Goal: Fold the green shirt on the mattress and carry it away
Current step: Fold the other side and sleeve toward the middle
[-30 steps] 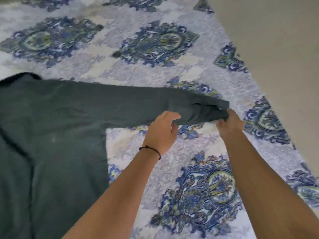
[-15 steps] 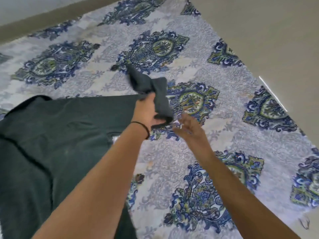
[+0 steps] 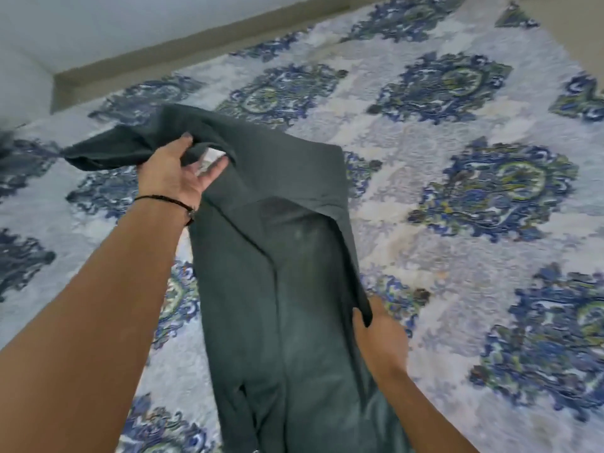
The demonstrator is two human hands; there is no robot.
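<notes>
The dark green shirt [image 3: 281, 289] lies lengthwise on the patterned mattress [image 3: 457, 223], its right side folded over the body into a long strip. My left hand [image 3: 176, 178], a black band at the wrist, grips the cloth near the upper left, where a sleeve end trails out to the left. Down at the shirt's right edge, my right hand [image 3: 380, 341] pinches the folded cloth, with part of the hand hidden under the fabric.
The mattress cover has blue and green medallions on pale grey. A beige floor strip [image 3: 196, 50] and a white wall [image 3: 98, 21] run along the far side. More floor shows at the top right corner [image 3: 581, 24].
The sleeve that both hands held out to the right has been carried left and laid over the shirt's body. My right hand dropped to the lower right edge; the view swung left.
</notes>
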